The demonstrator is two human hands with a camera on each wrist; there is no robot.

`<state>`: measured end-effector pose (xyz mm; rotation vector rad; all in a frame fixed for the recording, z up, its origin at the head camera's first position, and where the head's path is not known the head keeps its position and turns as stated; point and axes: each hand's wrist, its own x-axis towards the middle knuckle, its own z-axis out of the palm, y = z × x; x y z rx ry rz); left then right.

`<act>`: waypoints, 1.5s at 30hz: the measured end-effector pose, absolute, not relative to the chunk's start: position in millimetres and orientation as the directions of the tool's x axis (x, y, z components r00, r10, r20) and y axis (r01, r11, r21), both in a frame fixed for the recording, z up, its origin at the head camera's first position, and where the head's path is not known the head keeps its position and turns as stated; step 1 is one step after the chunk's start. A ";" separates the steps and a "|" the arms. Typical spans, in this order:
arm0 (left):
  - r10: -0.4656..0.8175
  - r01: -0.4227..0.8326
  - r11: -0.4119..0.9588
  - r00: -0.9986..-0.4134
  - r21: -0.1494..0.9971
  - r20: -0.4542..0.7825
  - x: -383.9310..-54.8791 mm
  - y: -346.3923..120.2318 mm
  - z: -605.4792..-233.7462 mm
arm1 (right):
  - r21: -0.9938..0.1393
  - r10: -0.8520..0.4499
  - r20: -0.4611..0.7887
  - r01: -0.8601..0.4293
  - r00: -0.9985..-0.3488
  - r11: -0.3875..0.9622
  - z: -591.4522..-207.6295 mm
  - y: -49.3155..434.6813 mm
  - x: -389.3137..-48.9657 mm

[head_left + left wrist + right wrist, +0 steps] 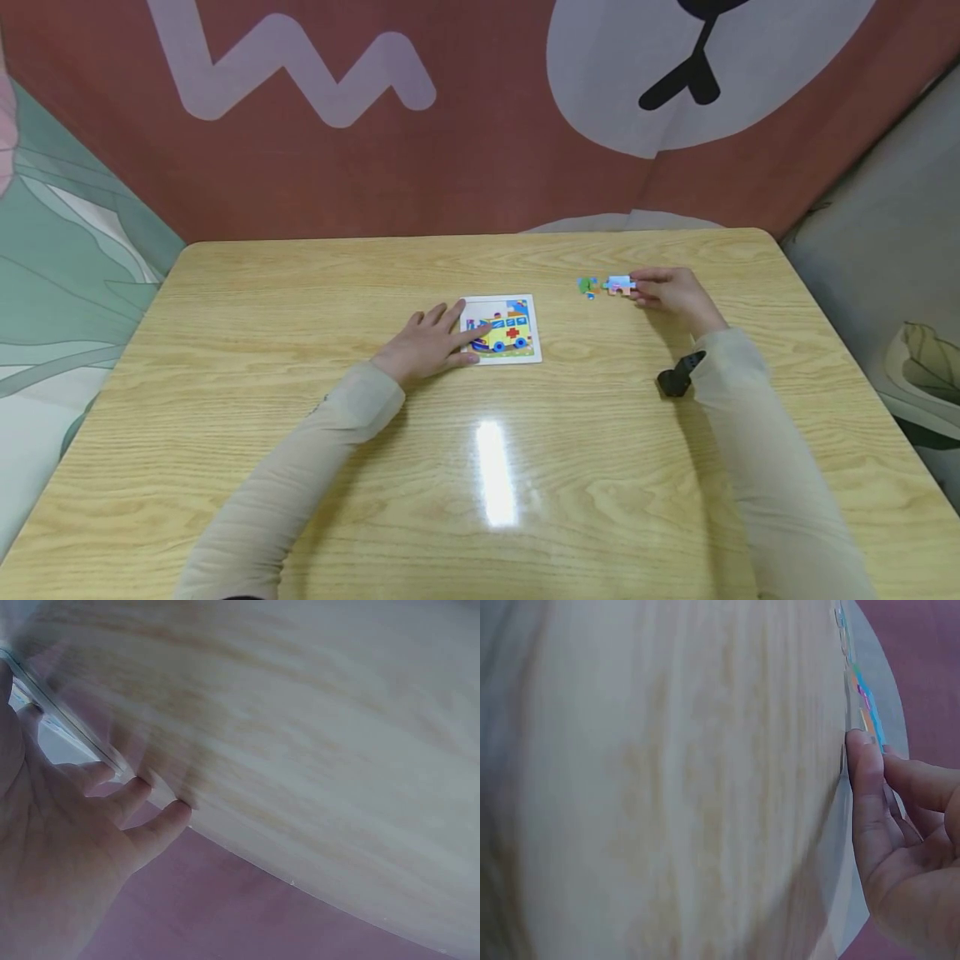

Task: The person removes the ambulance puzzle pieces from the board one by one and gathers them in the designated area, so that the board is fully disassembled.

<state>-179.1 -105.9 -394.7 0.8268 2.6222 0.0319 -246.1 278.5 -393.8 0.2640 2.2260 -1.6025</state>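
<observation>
A small jigsaw puzzle (517, 337) in a white frame shows a yellow ambulance, with a pale gap at its upper left. My left hand (429, 343) rests on the frame's left side, fingers spread. In the left wrist view the fingertips (180, 811) touch the frame's edge and the table. Off to the right, my right hand (675, 293) pinches a blue and pink puzzle piece (618, 284) between thumb and fingers. In the right wrist view that piece (868, 705) is seen nearly edge-on. Just left of it lies a green puzzle piece (587, 286).
The wooden table (300, 283) reaches back to a red wall (480, 167) with printed shapes. A black device (678, 377) sticks out from the right sleeve near the wrist. Light glares off the table (495, 475) in front of the puzzle.
</observation>
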 end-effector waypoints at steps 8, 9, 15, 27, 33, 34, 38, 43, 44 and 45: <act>0.556 0.547 0.826 -0.751 0.138 -0.356 -179.1 -106.5 -395.0 | -0.864 -0.088 -0.418 0.365 -0.904 0.347 -393.2 277.6 -245.0; 0.556 0.546 0.826 -0.751 0.139 -0.356 -178.9 -106.4 -395.0 | -0.863 -0.086 -0.417 0.364 -0.905 0.349 -393.0 277.2 -244.7; 0.553 0.543 0.828 -0.754 0.137 -0.353 -178.6 -106.3 -395.5 | -0.871 -0.083 -0.405 0.357 -0.911 0.336 -392.6 276.5 -242.9; 0.551 0.551 0.826 -0.748 0.116 -0.370 -180.1 -105.8 -396.6 | -0.866 -0.076 -0.401 0.351 -0.913 0.357 -393.0 278.1 -242.4; 0.547 0.546 0.829 -0.749 0.120 -0.374 -180.2 -105.8 -396.1 | -0.873 -0.080 -0.387 0.337 -0.919 0.352 -394.0 279.3 -242.5; 0.547 0.545 0.829 -0.749 0.121 -0.374 -180.2 -105.8 -396.0 | -0.875 -0.080 -0.384 0.335 -0.920 0.350 -393.7 279.3 -242.3; 0.551 0.543 0.829 -0.750 0.136 -0.366 -179.3 -106.1 -395.2 | -0.872 -0.077 -0.384 0.335 -0.920 0.356 -392.5 279.2 -241.5; 0.554 0.545 0.827 -0.747 0.138 -0.367 -178.8 -106.4 -394.7 | -0.870 -0.073 -0.386 0.337 -0.920 0.360 -392.6 279.9 -242.0; 0.554 0.546 0.827 -0.747 0.138 -0.368 -178.8 -106.2 -394.6 | -0.870 -0.071 -0.386 0.338 -0.920 0.359 -392.8 280.1 -242.0; 0.554 0.546 0.827 -0.747 0.137 -0.368 -178.8 -106.1 -394.5 | -0.871 -0.070 -0.385 0.337 -0.920 0.356 -393.0 280.3 -242.0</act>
